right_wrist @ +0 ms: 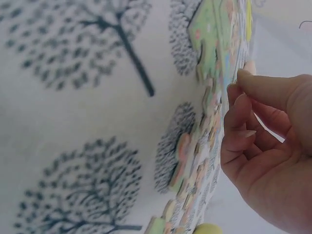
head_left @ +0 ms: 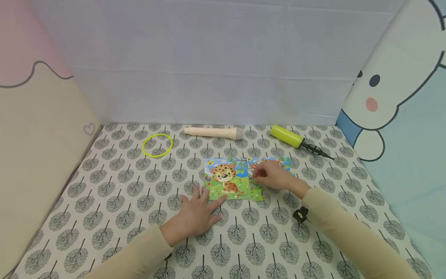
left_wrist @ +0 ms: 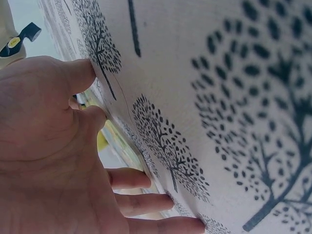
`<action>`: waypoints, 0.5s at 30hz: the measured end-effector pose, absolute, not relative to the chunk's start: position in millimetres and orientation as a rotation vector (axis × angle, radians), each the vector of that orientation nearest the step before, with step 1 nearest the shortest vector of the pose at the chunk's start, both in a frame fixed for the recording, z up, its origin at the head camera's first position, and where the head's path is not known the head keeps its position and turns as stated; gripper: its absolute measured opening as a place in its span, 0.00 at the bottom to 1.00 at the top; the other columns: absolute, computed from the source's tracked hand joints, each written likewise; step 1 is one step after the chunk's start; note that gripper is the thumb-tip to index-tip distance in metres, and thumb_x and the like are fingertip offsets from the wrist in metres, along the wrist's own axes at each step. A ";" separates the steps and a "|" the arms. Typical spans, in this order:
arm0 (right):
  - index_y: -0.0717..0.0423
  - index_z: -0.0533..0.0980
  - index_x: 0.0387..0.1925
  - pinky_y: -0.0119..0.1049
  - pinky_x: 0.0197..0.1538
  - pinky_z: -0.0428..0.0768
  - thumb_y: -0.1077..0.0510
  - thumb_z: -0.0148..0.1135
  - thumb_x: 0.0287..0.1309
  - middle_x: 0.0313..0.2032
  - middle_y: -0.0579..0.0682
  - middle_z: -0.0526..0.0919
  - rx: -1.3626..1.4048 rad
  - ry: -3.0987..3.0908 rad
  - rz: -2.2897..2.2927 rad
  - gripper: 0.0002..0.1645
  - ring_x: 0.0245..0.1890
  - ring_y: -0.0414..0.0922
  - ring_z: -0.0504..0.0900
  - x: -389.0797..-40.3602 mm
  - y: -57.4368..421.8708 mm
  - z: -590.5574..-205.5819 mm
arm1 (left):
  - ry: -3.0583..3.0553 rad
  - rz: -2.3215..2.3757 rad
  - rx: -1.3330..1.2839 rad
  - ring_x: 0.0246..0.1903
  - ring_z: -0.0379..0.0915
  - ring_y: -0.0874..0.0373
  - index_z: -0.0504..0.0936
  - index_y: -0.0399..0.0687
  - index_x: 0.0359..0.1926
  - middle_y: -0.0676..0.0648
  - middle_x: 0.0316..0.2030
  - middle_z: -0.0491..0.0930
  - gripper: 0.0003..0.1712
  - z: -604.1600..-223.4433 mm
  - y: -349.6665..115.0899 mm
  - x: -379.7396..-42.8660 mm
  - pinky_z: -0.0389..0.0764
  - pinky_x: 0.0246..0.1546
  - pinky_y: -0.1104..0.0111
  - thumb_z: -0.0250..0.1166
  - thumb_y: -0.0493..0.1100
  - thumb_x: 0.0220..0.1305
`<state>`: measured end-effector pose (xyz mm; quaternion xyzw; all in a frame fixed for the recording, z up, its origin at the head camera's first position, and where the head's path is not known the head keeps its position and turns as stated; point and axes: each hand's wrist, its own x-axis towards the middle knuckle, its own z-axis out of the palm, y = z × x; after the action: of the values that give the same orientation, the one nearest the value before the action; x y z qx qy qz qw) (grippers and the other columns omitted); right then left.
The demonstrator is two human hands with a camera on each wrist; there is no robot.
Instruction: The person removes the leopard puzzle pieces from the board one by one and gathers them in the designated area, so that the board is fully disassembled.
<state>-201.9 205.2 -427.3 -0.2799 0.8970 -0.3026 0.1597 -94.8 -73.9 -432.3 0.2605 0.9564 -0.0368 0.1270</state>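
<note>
A picture board [head_left: 228, 179] with a spotted leopard cub on a green meadow lies mid-table. At its lower left edge, my left hand [head_left: 198, 213] rests with fingers spread, fingertips touching the board's border. Just right of the board lie jigsaw puzzle pieces [head_left: 258, 192] in the same colours, several joined into part of the same picture. My right hand [head_left: 273, 175] is over them, thumb and forefinger brought together at the pieces' left side. In the right wrist view, the other fingers [right_wrist: 239, 146] are curled; I cannot tell whether a piece is between the tips.
Along the back of the table lie a pale pink stick with a whitish end [head_left: 213, 133] and a yellow-green hand pump [head_left: 287, 136] with a black nozzle. A yellow ring [head_left: 157, 145] lies at the back left. A tree-patterned cloth [head_left: 146, 201] covers the table.
</note>
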 end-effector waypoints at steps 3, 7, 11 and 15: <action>0.53 0.80 0.32 0.35 0.33 0.79 0.59 0.66 0.59 0.28 0.41 0.80 -0.799 2.546 -0.881 0.02 0.28 0.38 0.77 -202.8 194.8 -423.6 | 2.782 -0.100 0.753 0.65 0.46 0.27 0.51 0.74 0.73 0.31 0.67 0.55 0.36 -432.6 -74.1 -94.8 0.66 0.46 0.30 0.42 0.70 0.67; 0.54 0.81 0.33 0.34 0.34 0.79 0.59 0.66 0.58 0.28 0.42 0.80 -0.789 2.535 -0.895 0.02 0.28 0.38 0.77 -204.0 180.6 -424.6 | 2.789 -0.092 0.756 0.64 0.46 0.27 0.51 0.74 0.73 0.31 0.66 0.55 0.36 -433.6 -74.7 -95.3 0.66 0.46 0.30 0.43 0.70 0.67; 0.54 0.82 0.34 0.32 0.33 0.80 0.59 0.66 0.57 0.28 0.41 0.81 -0.769 2.534 -0.912 0.03 0.27 0.38 0.78 -203.9 170.6 -430.1 | 2.794 -0.083 0.770 0.64 0.46 0.27 0.52 0.74 0.73 0.31 0.66 0.56 0.36 -433.9 -75.1 -95.7 0.66 0.46 0.30 0.43 0.70 0.67; 0.54 0.82 0.36 0.31 0.34 0.80 0.59 0.66 0.58 0.29 0.40 0.81 -0.799 2.550 -0.930 0.04 0.28 0.36 0.78 -204.1 158.8 -436.6 | 2.791 -0.106 0.775 0.64 0.46 0.27 0.51 0.74 0.73 0.31 0.66 0.56 0.36 -432.9 -75.1 -95.5 0.67 0.46 0.31 0.42 0.70 0.67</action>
<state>-204.1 158.8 -436.6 -0.2791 0.8903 -0.3246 0.1555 -95.5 -75.1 -432.9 0.2654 0.9558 -0.0364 0.1210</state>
